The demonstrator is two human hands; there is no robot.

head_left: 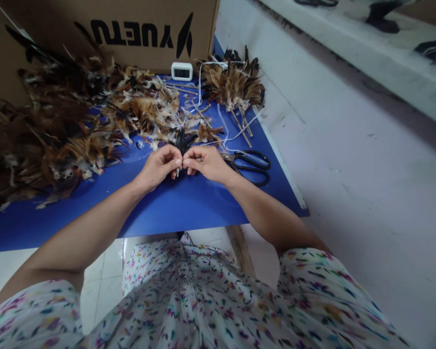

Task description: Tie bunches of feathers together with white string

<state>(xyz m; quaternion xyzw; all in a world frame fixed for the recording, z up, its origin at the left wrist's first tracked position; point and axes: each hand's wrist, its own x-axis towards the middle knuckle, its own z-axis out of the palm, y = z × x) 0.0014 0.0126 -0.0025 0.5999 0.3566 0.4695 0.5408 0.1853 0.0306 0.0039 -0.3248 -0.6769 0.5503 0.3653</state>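
Observation:
A small bunch of dark feathers [182,139] points away from me above the blue table, its pale quill ends toward me. My left hand [162,165] pinches it from the left, fingers closed. From the other side my right hand [205,163] is closed too, its thumb and forefinger meeting the left fingertips at the base of the feathers. Whatever else lies between the fingertips is hidden. Just right of my right hand lie black-handled scissors [252,162], their blades partly behind it. Loose brown feathers [145,109] spread beyond my hands.
A large heap of brown and black feathers [54,126] covers the table's left. Finished-looking feather bundles on sticks [236,82] lie at the back right, with white ribbon [200,80] near. A white digital clock [182,71] stands before a cardboard box [148,53]. A wall [330,160] borders the right.

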